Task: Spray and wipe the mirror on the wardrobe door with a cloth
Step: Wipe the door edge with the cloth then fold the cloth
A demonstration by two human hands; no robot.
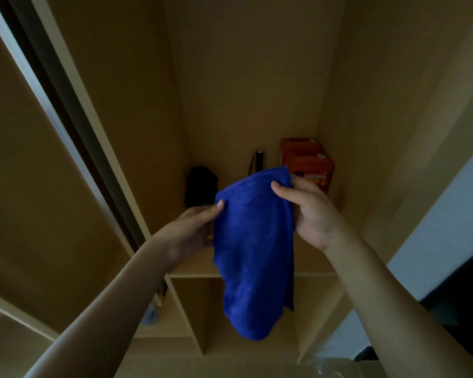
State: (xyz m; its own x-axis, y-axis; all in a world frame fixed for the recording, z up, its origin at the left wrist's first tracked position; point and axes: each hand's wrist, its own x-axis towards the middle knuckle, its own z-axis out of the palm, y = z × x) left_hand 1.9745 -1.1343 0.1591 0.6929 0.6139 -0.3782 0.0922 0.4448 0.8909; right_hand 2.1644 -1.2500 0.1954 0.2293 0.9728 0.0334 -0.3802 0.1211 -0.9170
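A blue cloth (253, 249) hangs down in front of an open wardrobe compartment. My left hand (190, 230) pinches its upper left corner between thumb and fingers. My right hand (310, 211) grips its upper right corner, a little higher. The cloth droops loosely below both hands. The sliding wardrobe door (38, 170) stands at the left, seen edge-on; I cannot make out a mirror surface from here. No spray bottle can be told for sure.
On the wardrobe shelf (191, 264) behind the cloth stand an orange box (306, 162), a dark cylinder (258, 160) and a black object (200, 186). Lower cubbies lie below the shelf. A small bluish item (149, 316) sits low left. A white wall (448, 227) is at right.
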